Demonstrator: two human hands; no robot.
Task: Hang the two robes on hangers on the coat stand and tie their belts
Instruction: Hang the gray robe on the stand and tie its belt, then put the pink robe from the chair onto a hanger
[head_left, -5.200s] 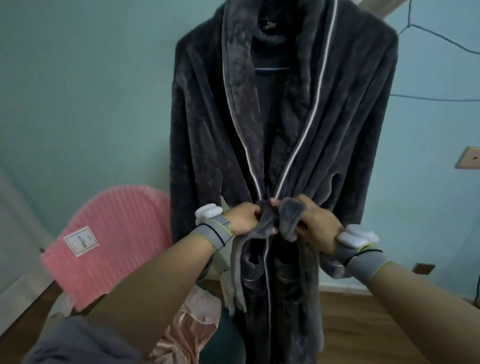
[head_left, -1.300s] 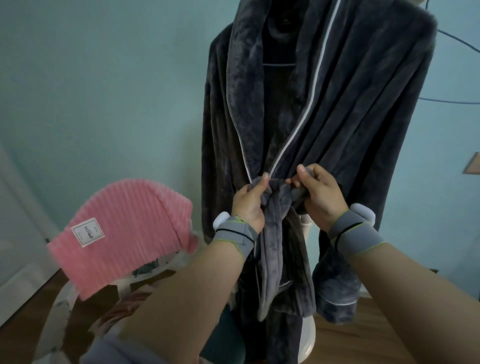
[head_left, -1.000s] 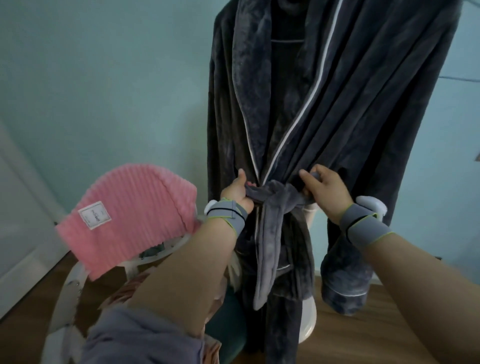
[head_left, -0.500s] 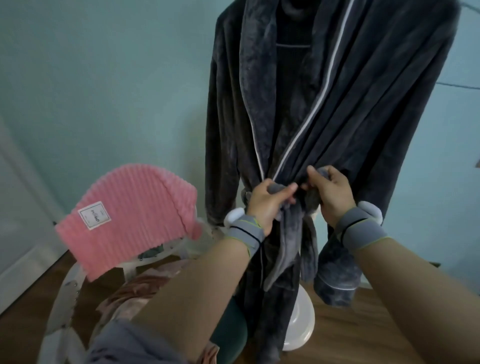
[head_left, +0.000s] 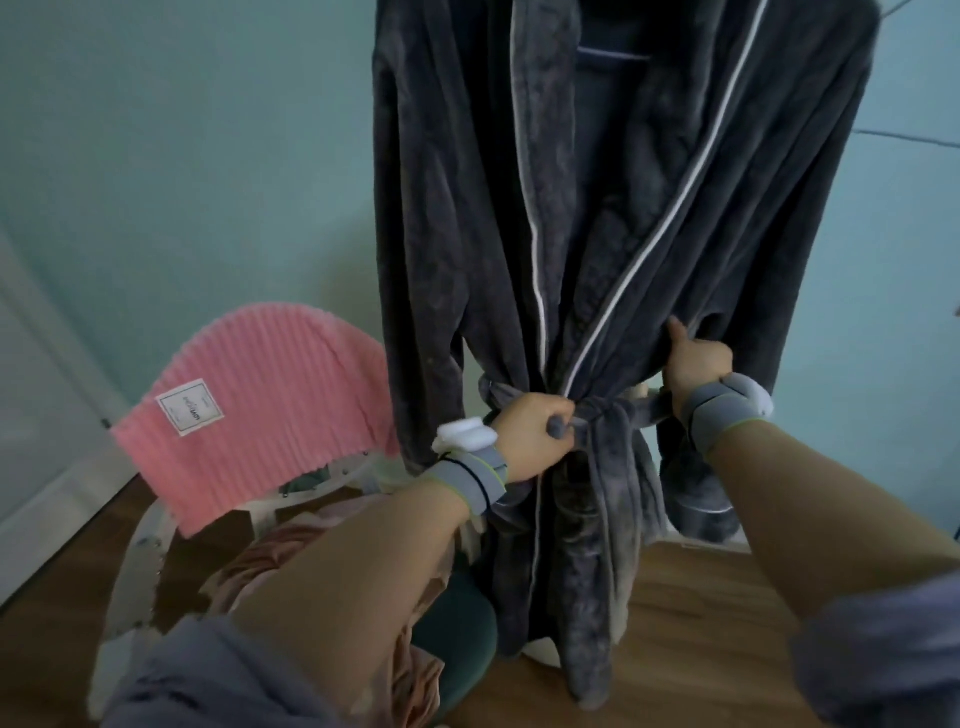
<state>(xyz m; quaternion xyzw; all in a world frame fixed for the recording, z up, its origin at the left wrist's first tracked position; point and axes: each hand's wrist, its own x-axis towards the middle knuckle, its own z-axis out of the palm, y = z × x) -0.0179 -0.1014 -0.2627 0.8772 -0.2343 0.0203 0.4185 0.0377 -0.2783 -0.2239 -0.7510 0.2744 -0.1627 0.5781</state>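
A dark grey plush robe (head_left: 649, 218) with white piping hangs in front of me, its top out of frame. Its grey belt (head_left: 608, 415) is cinched round the waist in a knot, with loose ends hanging down. My left hand (head_left: 530, 436) grips the belt just left of the knot. My right hand (head_left: 696, 369) holds the robe's fabric and belt at the right side of the waist, thumb pointing up. A pale pink satin garment (head_left: 291, 551) lies on the chair below my left arm.
A white chair (head_left: 140, 540) stands at lower left with a pink ribbed cover (head_left: 260, 405) over its back and a dark green seat cushion (head_left: 462, 639). The stand's white base (head_left: 540, 649) shows behind the robe's hem. Wooden floor lies below and a pale teal wall behind.
My hands have moved apart along the belt. The left has dropped beside the knot, the right has slid out to the robe's right side. The belt now sits tight round the waist.
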